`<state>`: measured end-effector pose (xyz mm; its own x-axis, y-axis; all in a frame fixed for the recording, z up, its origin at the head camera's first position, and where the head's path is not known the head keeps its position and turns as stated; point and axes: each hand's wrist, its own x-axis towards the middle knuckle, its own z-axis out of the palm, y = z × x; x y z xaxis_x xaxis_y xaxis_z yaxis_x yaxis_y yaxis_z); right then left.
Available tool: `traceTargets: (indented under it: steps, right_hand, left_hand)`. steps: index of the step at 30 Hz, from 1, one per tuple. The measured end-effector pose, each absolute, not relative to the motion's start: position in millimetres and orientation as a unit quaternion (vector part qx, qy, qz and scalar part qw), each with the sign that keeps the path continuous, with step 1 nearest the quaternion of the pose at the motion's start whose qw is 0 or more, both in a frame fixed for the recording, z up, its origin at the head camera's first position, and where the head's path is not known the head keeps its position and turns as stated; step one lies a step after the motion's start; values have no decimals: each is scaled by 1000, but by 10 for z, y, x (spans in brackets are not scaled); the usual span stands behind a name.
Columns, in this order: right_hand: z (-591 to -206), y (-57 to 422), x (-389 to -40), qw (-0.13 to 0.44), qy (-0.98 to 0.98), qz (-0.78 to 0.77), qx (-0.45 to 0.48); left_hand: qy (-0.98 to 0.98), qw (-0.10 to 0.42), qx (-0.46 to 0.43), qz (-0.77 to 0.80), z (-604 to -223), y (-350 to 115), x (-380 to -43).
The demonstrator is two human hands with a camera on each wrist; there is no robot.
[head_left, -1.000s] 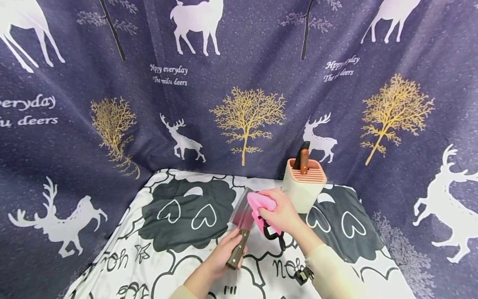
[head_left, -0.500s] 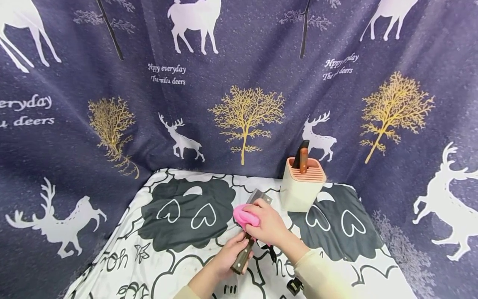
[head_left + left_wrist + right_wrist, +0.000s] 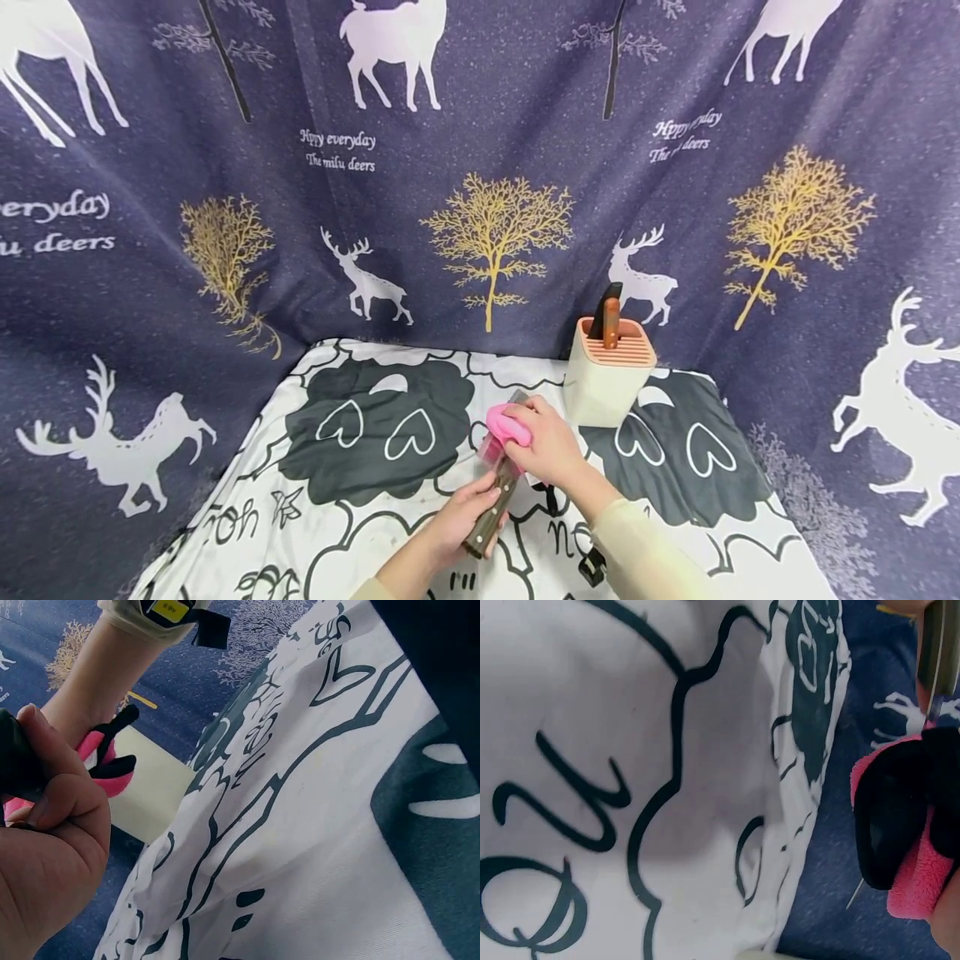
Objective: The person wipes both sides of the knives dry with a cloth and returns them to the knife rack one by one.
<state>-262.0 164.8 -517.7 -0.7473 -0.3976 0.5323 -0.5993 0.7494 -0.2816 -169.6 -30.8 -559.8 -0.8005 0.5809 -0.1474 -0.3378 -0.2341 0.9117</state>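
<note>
A cleaver [image 3: 493,517] with a dark wooden riveted handle slants up and to the right over the bed-like cloth in the head view. My left hand [image 3: 459,515] grips its handle from below. In my right hand [image 3: 553,446] is a bright pink fuzzy cloth [image 3: 507,425], pressed against the blade and covering most of it. Only the blade's far end and a strip beside the cloth show. Seen from the right wrist, the pink cloth [image 3: 915,892] has black parts, and the handle [image 3: 940,656] lies just above it. From the left wrist, fingers of the left hand [image 3: 64,832] curl round the dark handle.
Behind the right hand stands a cream knife block [image 3: 600,392] with a slotted salmon top. It holds a black-handled knife [image 3: 597,321] and one with a brown handle [image 3: 611,323]. A black-and-white printed cloth [image 3: 360,517] covers the surface; a dark blue deer-print curtain [image 3: 420,275] hangs behind.
The right hand has moved the pink cloth down the blade towards the handle, then slightly back up. The cleaver has turned a little to the right, still in the left hand.
</note>
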Motion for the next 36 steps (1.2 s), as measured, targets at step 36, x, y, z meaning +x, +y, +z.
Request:
traceTargets:
  steps: [36]
  right_hand:
    - [-5340,1618,-2551,211,-908,211,293]
  left_hand:
    - [540,285,86,787,-5640,-378,-1686]
